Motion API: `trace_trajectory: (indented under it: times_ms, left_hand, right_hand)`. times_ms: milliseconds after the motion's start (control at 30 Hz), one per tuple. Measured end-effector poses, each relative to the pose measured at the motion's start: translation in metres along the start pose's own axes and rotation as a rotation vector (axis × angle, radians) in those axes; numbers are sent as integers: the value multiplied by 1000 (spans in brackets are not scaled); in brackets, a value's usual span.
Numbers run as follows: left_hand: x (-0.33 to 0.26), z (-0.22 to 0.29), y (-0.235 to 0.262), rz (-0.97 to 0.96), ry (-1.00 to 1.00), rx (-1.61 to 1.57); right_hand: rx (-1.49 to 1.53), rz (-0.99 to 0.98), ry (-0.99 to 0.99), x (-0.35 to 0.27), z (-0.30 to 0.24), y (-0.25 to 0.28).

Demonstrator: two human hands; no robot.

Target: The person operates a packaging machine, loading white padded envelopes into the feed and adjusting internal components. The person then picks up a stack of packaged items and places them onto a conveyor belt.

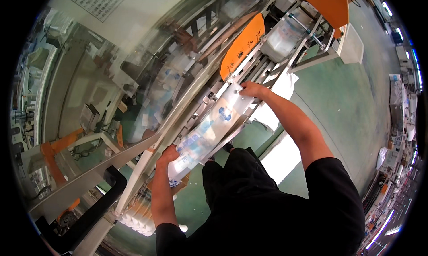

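Observation:
A long stack of translucent plastic bags (209, 131) with blue print lies slantwise along the metal outfeed of a machine, between my two hands. My left hand (168, 155) grips its near left end, fingers closed on the edge. At the far end my right hand (254, 90) pinches the corner, thumb close to a small round hole or stud. What lies under the stack is mostly hidden. Just beyond my right hand stands an orange guard plate (243, 49) with dark handwriting.
Another pile of clear bags (285, 37) sits farther along the machine under a metal bar. A transparent cover (165, 73) fills the left side. A black handle-like bar (100, 211) juts out at lower left. White sheets (281, 158) are beside my legs, above the green floor (343, 95).

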State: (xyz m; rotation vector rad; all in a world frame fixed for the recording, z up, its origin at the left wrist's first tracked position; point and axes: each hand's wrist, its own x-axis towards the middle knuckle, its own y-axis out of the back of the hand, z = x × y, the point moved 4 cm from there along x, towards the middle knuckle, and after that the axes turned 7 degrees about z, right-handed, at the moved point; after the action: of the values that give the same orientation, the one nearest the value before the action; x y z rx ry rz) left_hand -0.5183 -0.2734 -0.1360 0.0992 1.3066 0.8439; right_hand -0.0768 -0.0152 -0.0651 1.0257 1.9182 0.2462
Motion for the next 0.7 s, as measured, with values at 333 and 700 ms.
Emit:
trace_trajectory:
  times_ms: [333,700]
  left_hand:
    - [7,-11,-18,78,-40,11]
    - [34,-67,-87,-5,-9,-195]
  right_hand:
    - [-257,-290,-115,15,25,-5]
    - [-858,-297,149,77,44,-69]
